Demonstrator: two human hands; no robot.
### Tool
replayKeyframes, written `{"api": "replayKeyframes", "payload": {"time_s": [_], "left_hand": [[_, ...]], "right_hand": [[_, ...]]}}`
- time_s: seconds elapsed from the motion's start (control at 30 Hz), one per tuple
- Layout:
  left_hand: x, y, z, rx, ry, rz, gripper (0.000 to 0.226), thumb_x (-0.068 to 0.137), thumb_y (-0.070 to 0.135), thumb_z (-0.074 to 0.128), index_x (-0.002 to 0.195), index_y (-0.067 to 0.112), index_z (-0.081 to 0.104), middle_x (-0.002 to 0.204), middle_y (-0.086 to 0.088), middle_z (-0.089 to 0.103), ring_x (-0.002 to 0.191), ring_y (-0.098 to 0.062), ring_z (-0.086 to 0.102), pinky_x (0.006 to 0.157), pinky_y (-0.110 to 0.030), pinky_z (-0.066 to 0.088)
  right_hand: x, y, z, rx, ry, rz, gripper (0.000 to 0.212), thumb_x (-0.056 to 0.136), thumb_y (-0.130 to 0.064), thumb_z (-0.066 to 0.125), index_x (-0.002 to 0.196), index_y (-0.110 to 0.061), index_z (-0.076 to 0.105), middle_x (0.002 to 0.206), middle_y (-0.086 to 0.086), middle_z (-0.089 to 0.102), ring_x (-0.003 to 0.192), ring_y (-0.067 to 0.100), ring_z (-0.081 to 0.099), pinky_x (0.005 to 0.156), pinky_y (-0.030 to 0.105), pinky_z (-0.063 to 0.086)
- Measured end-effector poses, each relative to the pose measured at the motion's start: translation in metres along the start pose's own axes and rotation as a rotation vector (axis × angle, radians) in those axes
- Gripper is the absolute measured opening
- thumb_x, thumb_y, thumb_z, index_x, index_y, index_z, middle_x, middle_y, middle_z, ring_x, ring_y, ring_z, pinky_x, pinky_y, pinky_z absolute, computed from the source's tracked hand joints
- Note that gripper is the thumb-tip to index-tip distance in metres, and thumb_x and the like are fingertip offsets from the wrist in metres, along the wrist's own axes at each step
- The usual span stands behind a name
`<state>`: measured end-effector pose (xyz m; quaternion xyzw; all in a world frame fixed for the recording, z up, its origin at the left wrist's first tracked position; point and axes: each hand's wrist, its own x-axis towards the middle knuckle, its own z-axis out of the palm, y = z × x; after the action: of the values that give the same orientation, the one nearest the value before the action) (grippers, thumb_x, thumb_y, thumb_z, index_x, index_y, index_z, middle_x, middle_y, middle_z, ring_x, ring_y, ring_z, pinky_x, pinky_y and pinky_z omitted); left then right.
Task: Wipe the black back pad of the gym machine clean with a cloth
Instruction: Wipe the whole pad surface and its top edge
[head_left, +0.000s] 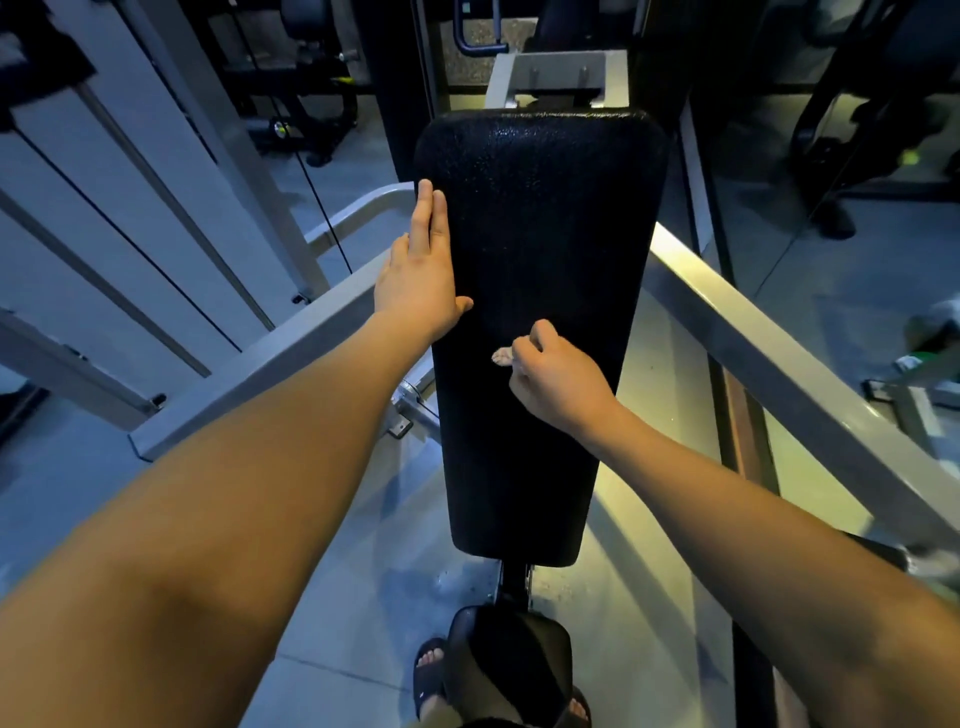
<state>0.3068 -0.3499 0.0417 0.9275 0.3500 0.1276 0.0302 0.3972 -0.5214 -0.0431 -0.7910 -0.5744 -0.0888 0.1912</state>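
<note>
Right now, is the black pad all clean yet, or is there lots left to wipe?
Nothing shows which parts are already wiped. In hand: the right hand is closed on a small pale cloth pressed on the middle of the black back pad, while the left hand lies flat on the pad's left edge. Left: probably most of it, since the cloth is so small against the long pad.
</note>
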Motion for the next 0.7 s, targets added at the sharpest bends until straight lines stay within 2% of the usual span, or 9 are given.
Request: {"api": "replayKeyframes", "payload": {"time_s": [0.07,0.17,0.27,0.33,0.43,0.53,0.6,0.63,0.7], "left_hand": [[-0.001,0.0,-0.004,0.008,-0.023,0.015,0.13,0.081,0.039,0.083,0.158,0.017,-0.019,0.162,0.006,-0.033,0.123,-0.034,0.045,0.089,-0.046,0.054],[-0.002,0.002,-0.009,0.006,-0.044,0.01,0.127,0.082,0.036,0.081,0.158,0.017,-0.019,0.161,0.006,-0.035,0.124,-0.035,0.046,0.085,-0.046,0.055],[-0.002,0.006,-0.011,0.006,-0.062,-0.016,0.128,0.082,0.037,0.081,0.158,0.016,-0.019,0.16,0.006,-0.037,0.122,-0.034,0.048,0.08,-0.042,0.056],[-0.001,0.007,-0.011,0.016,-0.079,-0.027,0.129,0.081,0.037,0.082,0.158,0.016,-0.02,0.159,0.006,-0.038,0.12,-0.034,0.049,0.077,-0.041,0.056],[0.0,0.008,-0.01,0.028,-0.101,-0.047,0.133,0.079,0.036,0.085,0.158,0.016,-0.02,0.159,0.006,-0.039,0.12,-0.035,0.049,0.083,-0.045,0.057],[0.001,0.011,-0.014,0.045,-0.125,-0.062,0.134,0.078,0.036,0.085,0.158,0.015,-0.02,0.159,0.005,-0.038,0.119,-0.037,0.051,0.086,-0.046,0.057],[0.002,0.012,-0.017,0.052,-0.139,-0.058,0.134,0.078,0.035,0.085,0.157,0.015,-0.02,0.159,0.005,-0.038,0.117,-0.036,0.053,0.084,-0.044,0.057],[0.003,0.012,-0.019,0.053,-0.143,-0.057,0.133,0.078,0.035,0.085,0.157,0.015,-0.02,0.159,0.005,-0.038,0.116,-0.035,0.054,0.081,-0.043,0.057],[0.002,0.012,-0.02,0.04,-0.15,-0.061,0.131,0.08,0.035,0.084,0.158,0.016,-0.02,0.159,0.006,-0.037,0.118,-0.034,0.052,0.08,-0.042,0.057]], "right_hand": [[0.014,0.006,-0.036,-0.059,0.19,0.001,0.012,0.093,-0.023,0.058,0.093,-0.011,0.058,0.095,0.011,0.051,0.064,0.031,0.053,0.04,0.035,0.039],[0.054,0.021,-0.09,-0.101,0.431,0.069,0.015,0.095,-0.022,0.055,0.104,-0.013,0.062,0.099,0.014,0.052,0.072,0.033,0.054,0.047,0.033,0.039],[0.082,0.038,-0.105,-0.121,0.5,0.11,0.014,0.094,-0.012,0.057,0.104,-0.005,0.064,0.1,0.02,0.053,0.072,0.035,0.052,0.05,0.036,0.04],[0.084,0.039,-0.089,-0.098,0.477,0.074,0.018,0.096,-0.008,0.054,0.109,-0.003,0.066,0.098,0.021,0.054,0.07,0.036,0.053,0.052,0.038,0.046],[0.07,0.03,-0.049,-0.06,0.424,0.04,0.028,0.099,-0.011,0.046,0.115,-0.003,0.068,0.095,0.019,0.055,0.066,0.038,0.056,0.051,0.04,0.049],[0.03,0.02,0.0,-0.073,0.163,0.031,0.025,0.093,-0.004,0.06,0.117,-0.006,0.066,0.1,0.017,0.054,0.069,0.04,0.06,0.047,0.038,0.044],[-0.001,0.016,0.022,-0.042,-0.099,0.021,0.024,0.093,-0.004,0.06,0.117,-0.006,0.064,0.106,0.015,0.049,0.077,0.04,0.06,0.054,0.043,0.051],[-0.013,0.015,0.026,-0.024,-0.179,0.028,0.02,0.096,-0.006,0.057,0.114,-0.006,0.063,0.108,0.013,0.046,0.08,0.037,0.058,0.059,0.046,0.053],[-0.021,0.019,0.019,0.035,-0.138,0.025,0.011,0.097,-0.011,0.057,0.106,-0.007,0.062,0.106,0.009,0.041,0.077,0.031,0.053,0.061,0.046,0.053]]}}
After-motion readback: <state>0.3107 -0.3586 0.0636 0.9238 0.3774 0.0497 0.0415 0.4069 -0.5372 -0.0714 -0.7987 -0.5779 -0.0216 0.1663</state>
